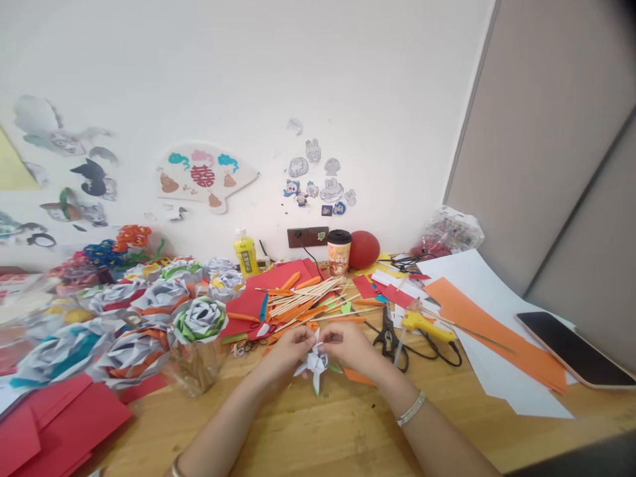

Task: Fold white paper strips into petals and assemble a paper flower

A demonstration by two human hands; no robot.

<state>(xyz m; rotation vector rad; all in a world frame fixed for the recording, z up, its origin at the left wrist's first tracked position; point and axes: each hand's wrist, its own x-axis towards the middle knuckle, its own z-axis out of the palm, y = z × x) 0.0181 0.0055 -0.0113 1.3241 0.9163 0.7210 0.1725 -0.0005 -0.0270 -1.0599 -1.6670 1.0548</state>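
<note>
Both hands meet over the middle of the wooden table around a small white folded paper flower [317,362] with pale green petal tips. My left hand [293,348] pinches an upper petal from the left, thumb and fingers together. From the right, my right hand [345,344] pinches the flower's upper right side. The petals spread out below the fingertips, one pointing down toward me. Just behind the hands lies a pile of thin wooden sticks [303,298] with orange paper strips. Black scissors [387,338] rest right of my right hand.
Finished paper roses [201,318] stand in clear cups at left, near red paper sheets [64,424]. A yellow glue gun [427,326], orange paper [497,338], white sheets [521,391] and a phone [576,348] lie at right. Behind are a lidded cup [338,255], a bottle [246,253] and a red balloon [365,250].
</note>
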